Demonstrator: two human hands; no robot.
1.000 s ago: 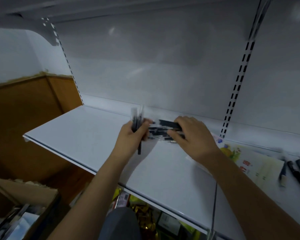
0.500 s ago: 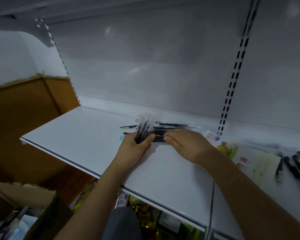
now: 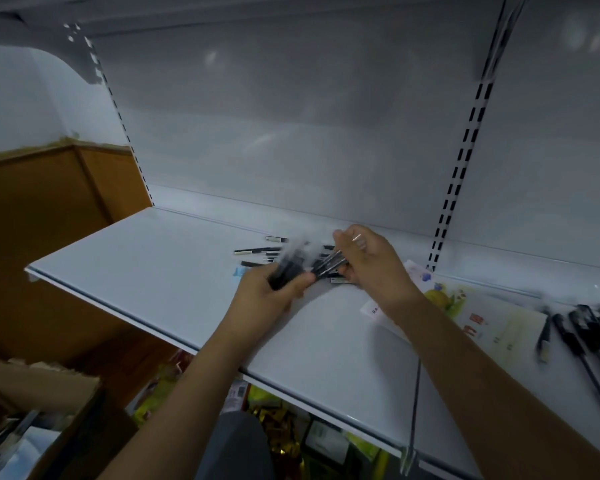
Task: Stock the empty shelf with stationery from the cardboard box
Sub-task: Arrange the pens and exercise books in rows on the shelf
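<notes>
While the left hand [image 3: 274,289] grips a blurry bundle of pens [image 3: 291,265] above the shelf [image 3: 153,258] near its back edge, the right hand [image 3: 368,261] pinches a few of them (pretty smeared). Cardboard box [image 3: 49,386] sits lower left.

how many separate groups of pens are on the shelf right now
2: one pile behind the hands at the shelf's middle, another group at far right. Edge may hide more.
</notes>
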